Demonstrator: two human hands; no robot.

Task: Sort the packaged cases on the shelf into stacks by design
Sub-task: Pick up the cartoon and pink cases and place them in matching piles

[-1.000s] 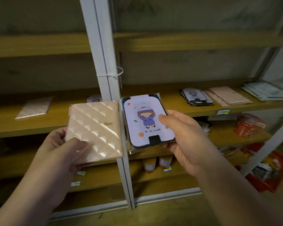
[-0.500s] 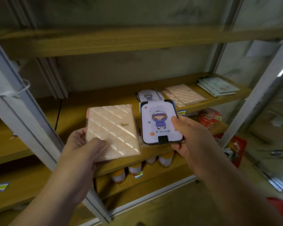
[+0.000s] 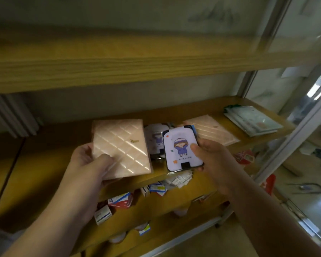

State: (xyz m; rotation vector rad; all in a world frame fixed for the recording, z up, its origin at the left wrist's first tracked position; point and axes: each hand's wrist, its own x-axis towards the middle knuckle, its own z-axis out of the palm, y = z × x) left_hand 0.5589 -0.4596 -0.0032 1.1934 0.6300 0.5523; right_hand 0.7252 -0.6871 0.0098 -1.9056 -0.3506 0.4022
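Now I've swung right along the shelf [image 3: 44, 182]: my left hand [image 3: 93, 164] grips the quilted pink case [image 3: 120, 147], my right hand [image 3: 209, 156] pinches the cartoon case [image 3: 182, 149] above its matching stack [image 3: 154, 140], ready to drop.

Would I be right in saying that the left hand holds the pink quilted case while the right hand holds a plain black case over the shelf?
Not quite. The head view shows the right hand holding a white case with a cartoon figure, not a plain black one. The rest stands: the left hand holds the pink quilted case over the shelf.
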